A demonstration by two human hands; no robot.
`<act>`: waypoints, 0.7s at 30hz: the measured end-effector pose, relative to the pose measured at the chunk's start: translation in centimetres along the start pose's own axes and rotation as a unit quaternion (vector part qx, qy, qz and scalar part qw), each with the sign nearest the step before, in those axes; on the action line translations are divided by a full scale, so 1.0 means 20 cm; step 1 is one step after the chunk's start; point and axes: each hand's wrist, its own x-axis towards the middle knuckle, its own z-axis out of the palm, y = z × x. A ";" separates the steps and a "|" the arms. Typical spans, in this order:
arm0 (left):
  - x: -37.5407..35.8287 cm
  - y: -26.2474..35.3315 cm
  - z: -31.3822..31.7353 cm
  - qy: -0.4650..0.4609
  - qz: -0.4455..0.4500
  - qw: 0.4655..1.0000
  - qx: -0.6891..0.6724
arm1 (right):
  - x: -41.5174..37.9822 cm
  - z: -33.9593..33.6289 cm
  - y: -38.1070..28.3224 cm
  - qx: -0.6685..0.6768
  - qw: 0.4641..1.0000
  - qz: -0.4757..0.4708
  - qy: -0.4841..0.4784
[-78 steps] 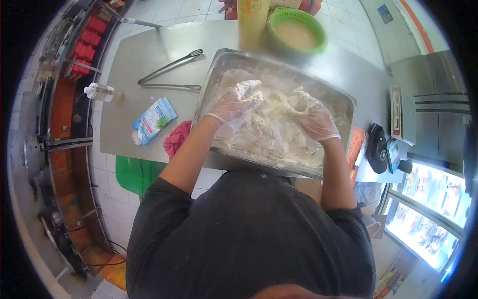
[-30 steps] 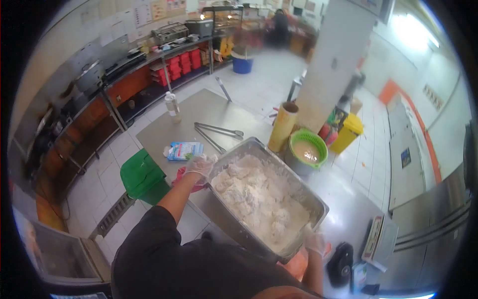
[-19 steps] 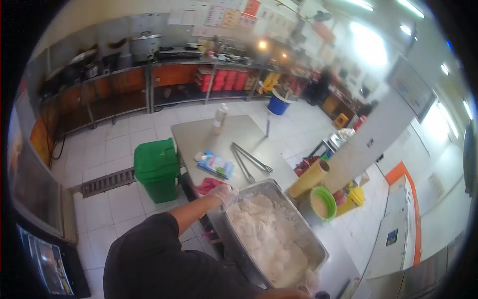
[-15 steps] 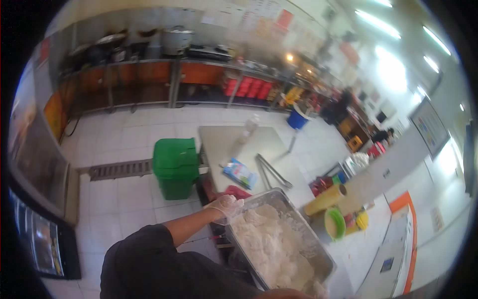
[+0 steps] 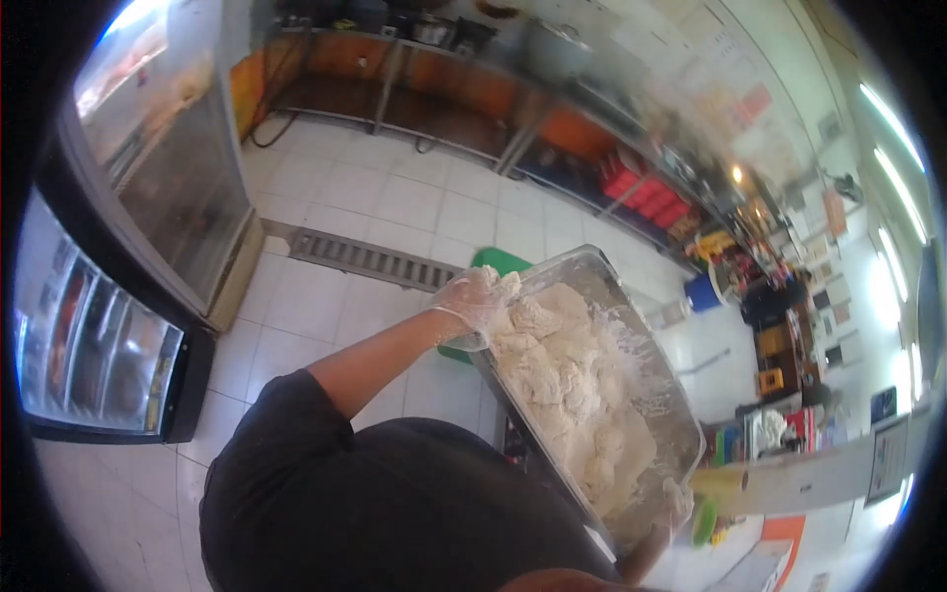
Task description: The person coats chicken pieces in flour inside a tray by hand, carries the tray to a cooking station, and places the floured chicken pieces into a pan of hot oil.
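Note:
A deep metal tray (image 5: 681,414) is held in front of my body, turned diagonally across the view. Floured pieces (image 5: 567,380), looking like breaded chicken, lie heaped in loose flour (image 5: 631,444) inside it. My left hand (image 5: 472,301), in a clear plastic glove dusted with flour, grips the rim at the tray's far left corner. At the near right side my right hand (image 5: 674,508), also gloved, closes on the rim; its fingers are partly hidden.
A green bin (image 5: 501,260) shows partly behind the tray. On the left stand a glass-door fridge (image 5: 99,345) and a taller cabinet (image 5: 178,178). A floor drain grate (image 5: 375,261) crosses the tiles. Cooking counters (image 5: 444,118) line the far wall, with a blue bucket (image 5: 702,291) nearby.
My view has swung left toward the fridge. The tray has moved with my hands and now covers much of the steel table and the green bin. My right hand has come into clearer view.

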 end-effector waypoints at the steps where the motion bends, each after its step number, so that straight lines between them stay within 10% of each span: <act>1: 0.04 -0.09 -0.13 -0.024 -0.147 0.981 -0.125 | 0.05 0.14 -0.07 0.009 0.999 -0.036 -0.014; 3: 0.14 -0.43 -0.22 0.011 -0.130 0.989 -0.068 | 0.18 0.42 -0.23 0.062 0.994 0.083 -0.046; 12: 0.33 -1.41 -0.62 0.084 0.022 0.959 0.271 | 1.06 1.85 -0.57 -0.080 0.974 -0.105 -0.185; 16: 0.25 -1.63 -1.10 0.122 -0.201 0.945 0.228 | 1.35 2.82 -0.91 -0.049 0.944 -0.125 -0.302; 18: 0.15 -1.75 -1.33 0.124 -0.249 0.887 0.368 | 1.40 3.22 -1.19 -0.074 0.874 -0.375 -0.301; 21: 0.12 -1.75 -1.69 0.250 -0.410 0.856 0.194 | 1.43 3.89 -1.57 0.026 0.820 -0.424 -0.385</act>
